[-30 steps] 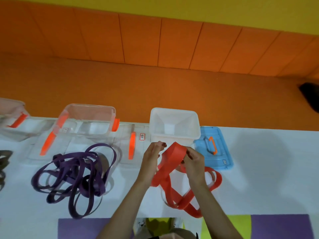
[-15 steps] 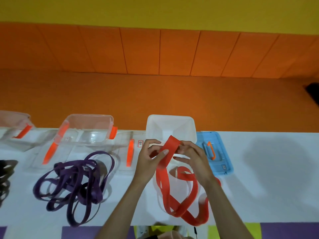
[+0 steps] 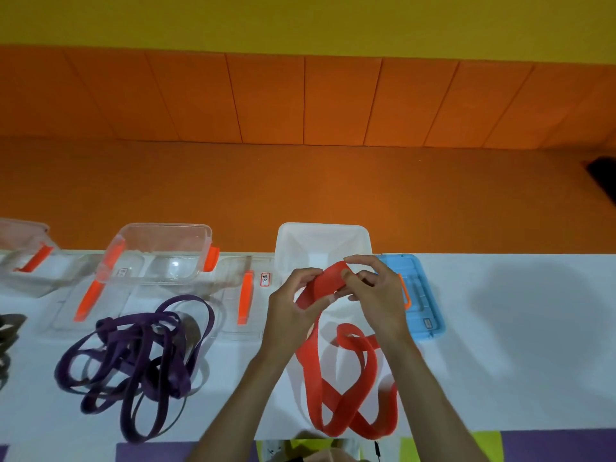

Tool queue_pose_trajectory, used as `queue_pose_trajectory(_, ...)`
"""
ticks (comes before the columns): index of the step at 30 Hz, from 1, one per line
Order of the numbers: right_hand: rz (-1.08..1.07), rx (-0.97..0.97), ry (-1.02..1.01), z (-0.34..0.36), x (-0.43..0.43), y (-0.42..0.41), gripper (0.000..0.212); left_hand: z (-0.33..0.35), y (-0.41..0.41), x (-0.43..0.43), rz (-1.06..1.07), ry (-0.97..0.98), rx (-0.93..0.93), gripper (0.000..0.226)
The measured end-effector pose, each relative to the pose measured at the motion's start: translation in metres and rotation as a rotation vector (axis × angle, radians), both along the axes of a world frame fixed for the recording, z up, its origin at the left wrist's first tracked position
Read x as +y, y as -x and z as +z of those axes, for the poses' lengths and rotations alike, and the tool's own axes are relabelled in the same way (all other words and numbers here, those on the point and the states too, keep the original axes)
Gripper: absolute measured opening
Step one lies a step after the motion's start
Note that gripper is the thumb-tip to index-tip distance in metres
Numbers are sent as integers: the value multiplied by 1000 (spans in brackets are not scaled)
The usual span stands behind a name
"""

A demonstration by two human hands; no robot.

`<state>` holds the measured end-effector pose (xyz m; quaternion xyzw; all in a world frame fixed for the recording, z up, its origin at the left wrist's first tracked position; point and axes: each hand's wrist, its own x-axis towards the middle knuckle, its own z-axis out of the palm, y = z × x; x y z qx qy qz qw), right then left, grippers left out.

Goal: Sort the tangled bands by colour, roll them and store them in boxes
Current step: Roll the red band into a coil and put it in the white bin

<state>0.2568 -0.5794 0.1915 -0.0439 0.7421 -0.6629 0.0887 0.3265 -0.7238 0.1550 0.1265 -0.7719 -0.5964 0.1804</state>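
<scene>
Both hands are raised just above the white bench (image 3: pixel 500 328) and pinch the same red band (image 3: pixel 325 283); the left hand (image 3: pixel 290 305) closes thumb and fingers on the band's lower left part, and the right hand (image 3: pixel 376 295) nips its upper end between thumb and forefinger, its other fingers spread loosely; between the two hands the band bends into a short flat fold, and from the left hand the rest of it hangs down and lies in crossed loops on the bench, below and between the forearms, reaching the near edge.

Directly beyond the hands stands an open white box (image 3: pixel 323 240); just right of the right hand, partly behind it, lies a blue lid (image 3: pixel 423 295) with an orange handle. Left of the left hand lies a clear lid (image 3: pixel 233 295) with an orange handle and a small label; farther left stands a clear box (image 3: pixel 160 251) with orange clasps, and another clear box (image 3: pixel 23 248) sits at the picture's edge. Well left of the left hand, nearer the person, a tangle of purple bands (image 3: pixel 133 361) lies on the bench; a dark band (image 3: pixel 8 328) shows at the far left edge.
</scene>
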Motion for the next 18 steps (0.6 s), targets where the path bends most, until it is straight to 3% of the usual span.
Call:
queue_pose_trajectory(5,37,-81,178,2,1,-4,27,6,3,-6,-51,-56,65,30)
queue_pose_trajectory(10,97,-38,118,5,-3,-1,24,3,6,0,6,-79,100,25)
queue_pose_trajectory(18,176,-209,167,4,-3,-1,16,3,7,-9,2,-79,89,30)
